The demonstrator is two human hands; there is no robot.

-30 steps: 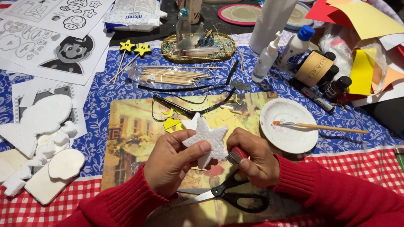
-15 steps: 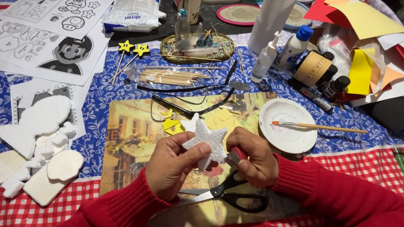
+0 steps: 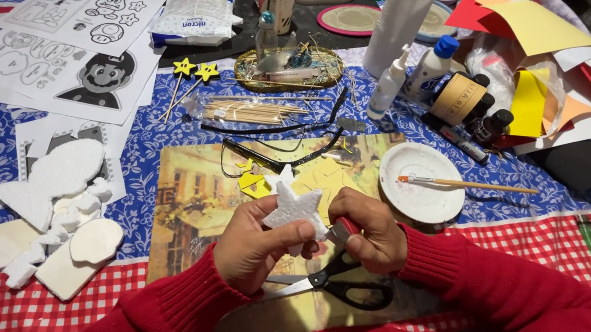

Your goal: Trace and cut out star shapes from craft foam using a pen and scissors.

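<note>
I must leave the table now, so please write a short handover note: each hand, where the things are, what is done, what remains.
Left hand: holds the white foam star upright by its lower points.
Right hand: closed on a small red-handled tool at the star's lower right edge; its tip is hidden.
Black-handled scissors lie on the picture placemat under the hands.
Done: star shape is cut out.
Left: edge work on the star, as far as visible.

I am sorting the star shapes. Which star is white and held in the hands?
It is the white foam star, gripped by the left hand. The two small yellow stars on sticks lie untouched farther up the table.
</note>
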